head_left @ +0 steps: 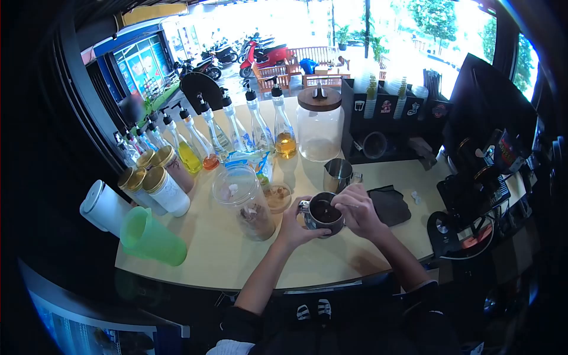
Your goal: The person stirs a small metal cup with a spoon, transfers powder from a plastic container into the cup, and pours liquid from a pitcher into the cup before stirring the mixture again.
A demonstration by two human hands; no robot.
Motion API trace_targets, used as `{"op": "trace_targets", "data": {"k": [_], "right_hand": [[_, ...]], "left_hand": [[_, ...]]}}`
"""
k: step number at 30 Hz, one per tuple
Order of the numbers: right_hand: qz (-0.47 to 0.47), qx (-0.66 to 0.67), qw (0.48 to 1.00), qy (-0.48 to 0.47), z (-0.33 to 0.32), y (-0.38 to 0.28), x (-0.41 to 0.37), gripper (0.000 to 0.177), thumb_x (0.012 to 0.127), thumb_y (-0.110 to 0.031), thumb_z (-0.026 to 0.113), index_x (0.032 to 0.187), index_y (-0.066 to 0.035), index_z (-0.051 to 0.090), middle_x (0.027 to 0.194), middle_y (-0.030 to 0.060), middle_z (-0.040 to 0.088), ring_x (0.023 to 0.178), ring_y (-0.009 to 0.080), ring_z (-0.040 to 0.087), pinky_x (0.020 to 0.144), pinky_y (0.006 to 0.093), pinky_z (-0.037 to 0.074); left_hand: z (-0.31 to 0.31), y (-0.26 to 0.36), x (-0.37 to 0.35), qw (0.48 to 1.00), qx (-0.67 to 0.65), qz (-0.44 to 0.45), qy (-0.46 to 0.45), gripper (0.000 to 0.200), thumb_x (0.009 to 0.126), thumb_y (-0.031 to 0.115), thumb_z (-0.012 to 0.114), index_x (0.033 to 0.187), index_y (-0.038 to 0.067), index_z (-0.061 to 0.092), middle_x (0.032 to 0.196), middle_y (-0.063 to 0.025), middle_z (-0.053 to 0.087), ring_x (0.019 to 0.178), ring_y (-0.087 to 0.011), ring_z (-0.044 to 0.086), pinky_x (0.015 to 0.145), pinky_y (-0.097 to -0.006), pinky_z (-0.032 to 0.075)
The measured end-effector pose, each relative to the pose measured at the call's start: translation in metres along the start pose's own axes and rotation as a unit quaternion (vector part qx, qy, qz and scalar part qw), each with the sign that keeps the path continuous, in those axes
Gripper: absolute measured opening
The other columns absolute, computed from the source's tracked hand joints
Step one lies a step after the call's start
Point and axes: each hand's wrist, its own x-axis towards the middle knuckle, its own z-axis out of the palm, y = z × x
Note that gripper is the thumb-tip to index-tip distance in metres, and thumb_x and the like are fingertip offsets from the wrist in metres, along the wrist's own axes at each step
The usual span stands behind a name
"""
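Note:
A metal pitcher (325, 225) with dark contents stands near the middle of the counter. My left hand (291, 227) wraps around its left side by the handle, thumb along the near wall. Above the right side of the rim, my right hand (361, 212) is closed in a pinch on a thin spoon-like handle (348, 205); its lower end is hidden. Just behind is a second metal pitcher (338, 176). To the left stand a tall clear container (251, 216) with brown contents and a round wooden lid (277, 197) lying flat.
Pump bottles (286, 145) line the back left. A large wooden-lidded jar (320, 127) and a black cup holder (384, 139) stand behind. A dark folded cloth (389, 205) lies right. A green pitcher (152, 236) and gold-lidded canisters (167, 190) occupy the left.

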Motion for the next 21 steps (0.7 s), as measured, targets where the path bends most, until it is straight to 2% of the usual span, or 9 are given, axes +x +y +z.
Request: {"op": "trace_targets", "data": {"k": [3,7,12,15,21], "right_hand": [[-0.027,0.036,0.999,-0.002,-0.003,-0.001,-0.004,0.004,0.083,-0.008,0.063,0.084,-0.006,0.060,0.073,0.0051,0.057,0.074,0.0232,0.055,0.078,0.0363,0.038],[-0.006,-0.007,1.000,-0.001,-0.009,-0.001,0.000,0.003,0.082,-0.006,0.062,0.082,-0.005,0.059,0.075,0.0054,0.058,0.075,0.0237,0.055,0.079,0.0366,0.039],[-0.042,-0.003,0.999,0.001,-0.008,0.001,-0.002,0.006,0.081,-0.007,0.064,0.083,-0.006,0.060,0.077,0.0056,0.059,0.075,0.0237,0.055,0.079,0.0369,0.039],[-0.029,-0.031,0.999,-0.025,-0.010,0.001,0.003,0.007,0.080,-0.006,0.065,0.084,-0.005,0.059,0.078,0.0059,0.060,0.076,0.0242,0.056,0.079,0.0373,0.039],[-0.046,-0.015,0.999,-0.003,-0.007,0.002,0.003,0.006,0.080,-0.005,0.064,0.085,-0.005,0.060,0.076,0.0061,0.058,0.076,0.0244,0.055,0.079,0.0373,0.039]], "left_hand": [[0.007,0.002,-0.002,1.000,-0.020,-0.012,0.016,0.082,0.050,0.030,0.093,0.116,0.004,0.053,0.102,-0.0095,0.067,0.097,-0.0193,0.065,0.091,-0.0344,0.049],[0.006,0.002,-0.002,1.000,-0.024,-0.014,0.014,0.081,0.049,0.028,0.093,0.116,0.004,0.053,0.102,-0.0096,0.067,0.097,-0.0190,0.065,0.091,-0.0341,0.049],[0.004,0.002,-0.003,1.000,-0.015,-0.015,0.013,0.081,0.050,0.028,0.093,0.116,0.005,0.053,0.102,-0.0098,0.067,0.097,-0.0190,0.064,0.091,-0.0340,0.049],[0.004,0.003,-0.001,0.999,-0.030,-0.013,0.004,0.081,0.050,0.028,0.093,0.116,0.004,0.053,0.103,-0.0098,0.067,0.098,-0.0192,0.064,0.091,-0.0342,0.048],[0.002,-0.001,-0.001,1.000,-0.010,0.004,0.015,0.080,0.050,0.027,0.093,0.116,0.004,0.053,0.103,-0.0097,0.067,0.098,-0.0188,0.064,0.091,-0.0344,0.048]]}}
